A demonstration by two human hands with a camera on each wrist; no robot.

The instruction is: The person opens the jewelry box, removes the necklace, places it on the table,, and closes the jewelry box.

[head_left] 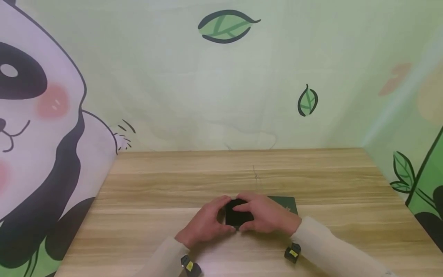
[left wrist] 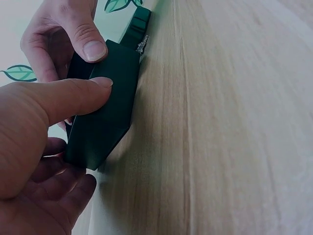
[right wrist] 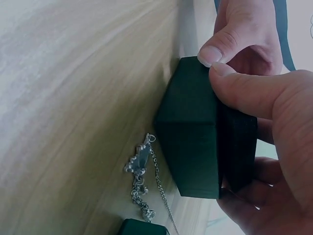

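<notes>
A dark green gift box [right wrist: 188, 127] with a black insert [head_left: 238, 217] facing up stands on the table between both hands. My left hand [head_left: 209, 221] holds its left side, thumb pressed on the near wall of the green box [left wrist: 115, 93] in the left wrist view. From the right, my right hand [head_left: 266, 213] grips the box, its thumb near the top edge and its fingers at the black part. In the right wrist view the black insert [right wrist: 239, 147] stands out above the green rim. A silver necklace [right wrist: 142, 161] with a pendant lies beside the box.
A flat dark green piece [head_left: 288, 202] with gold-coloured lettering lies right of the box, partly behind my right hand. The necklace's thin chain [head_left: 256, 176] reaches toward the back of the wood-grain table [head_left: 166, 177]. A printed cloth [head_left: 166, 77] hangs behind.
</notes>
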